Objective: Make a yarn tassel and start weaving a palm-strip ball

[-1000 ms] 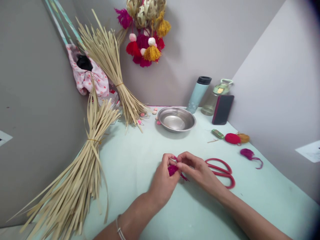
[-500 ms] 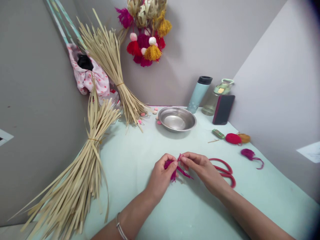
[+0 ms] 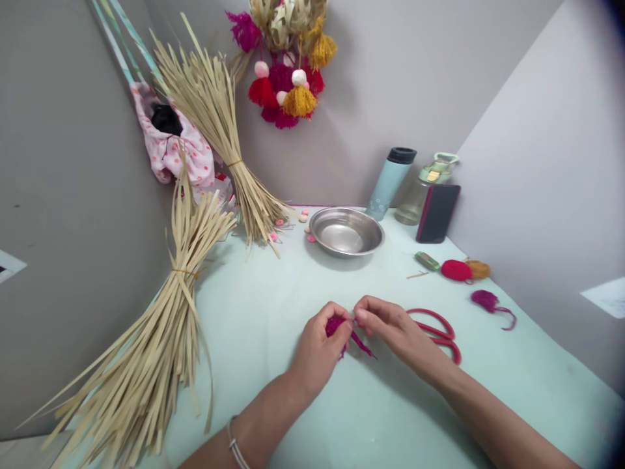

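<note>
Magenta yarn point(image 3: 334, 325) is gathered in my left hand point(image 3: 315, 348), thumb and forefinger pinched at its right end. A loose tail of the yarn point(image 3: 363, 346) hangs down to the right between the hands. The fingertips of my right hand point(image 3: 393, 326) are pinched together very close to the left thumb, on a short bit of the same yarn that is mostly hidden by the fingers. Just beyond the right wrist lie scissors with red handles point(image 3: 452, 339); their blades are hidden under that hand and forearm.
Behind the hands stands a steel bowl point(image 3: 346, 234) near pink beads point(image 3: 311, 238). Balls of red yarn point(image 3: 456, 270) and magenta yarn point(image 3: 484, 299) lie right, below a phone point(image 3: 438, 215) and a blue tumbler point(image 3: 390, 184). Tied straw bundles point(image 3: 180, 312) stand left. Tassels point(image 3: 300, 101) hang above.
Both hands have shifted slightly, their fingertips still close together. The yarn end that stuck up between the fingertips no longer shows, and the right fingers are curled tighter.
</note>
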{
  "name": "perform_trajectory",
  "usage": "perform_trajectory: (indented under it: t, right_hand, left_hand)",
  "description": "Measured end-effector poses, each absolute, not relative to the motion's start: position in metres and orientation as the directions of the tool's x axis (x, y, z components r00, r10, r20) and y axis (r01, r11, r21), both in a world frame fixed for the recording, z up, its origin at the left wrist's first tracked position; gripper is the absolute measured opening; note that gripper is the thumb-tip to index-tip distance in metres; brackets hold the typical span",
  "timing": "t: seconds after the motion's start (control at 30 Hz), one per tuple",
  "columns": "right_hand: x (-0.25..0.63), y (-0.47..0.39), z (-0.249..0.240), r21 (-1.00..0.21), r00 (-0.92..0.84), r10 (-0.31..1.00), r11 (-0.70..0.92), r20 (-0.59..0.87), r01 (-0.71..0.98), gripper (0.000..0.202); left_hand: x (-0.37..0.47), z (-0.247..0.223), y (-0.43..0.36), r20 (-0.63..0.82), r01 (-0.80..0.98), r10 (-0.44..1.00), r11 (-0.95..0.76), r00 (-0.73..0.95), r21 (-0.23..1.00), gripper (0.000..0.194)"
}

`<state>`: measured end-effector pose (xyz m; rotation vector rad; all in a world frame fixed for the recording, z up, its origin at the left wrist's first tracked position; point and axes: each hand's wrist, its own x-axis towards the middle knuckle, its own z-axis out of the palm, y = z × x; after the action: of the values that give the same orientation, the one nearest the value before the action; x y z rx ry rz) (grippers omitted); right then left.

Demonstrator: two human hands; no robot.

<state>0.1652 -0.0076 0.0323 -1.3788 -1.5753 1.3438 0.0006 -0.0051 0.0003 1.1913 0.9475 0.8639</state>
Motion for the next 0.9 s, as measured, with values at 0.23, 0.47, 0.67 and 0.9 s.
perform_trajectory:
  t: [0.23,0.47,0.67,0.9]
  right_hand:
    - [0.1648,-0.0061,0.0276,-0.966,-0.222,0.958,-0.132,-0.183,0.224,0.031]
    - [0.1652,-0.0064,0.0291,-0.972,-0.205,0.956,-0.180,-0.209,0.153,0.022]
    - [0.1625,-0.0059,0.0304,-0.976,-0.202,0.958,-0.183,-0.203,0.115,0.017]
    - [0.1607,-0.0066,0.0272,-0.977,-0.177,0.964,-0.183,-0.200,0.109,0.015]
  left_hand:
    - [-0.0007,-0.0004,-0.0035,-0.168,-0.060,0.918,0.203,0.359,0.977,0.020]
    - [0.0009,0.0003,-0.0043,-0.182,-0.109,0.919,0.233,0.349,0.966,0.014]
    - [0.0007,0.0033,-0.0037,-0.179,-0.105,0.918,0.229,0.354,0.968,0.013]
    - [0.0006,-0.0005,-0.0038,-0.171,-0.110,0.910,0.228,0.378,0.967,0.013]
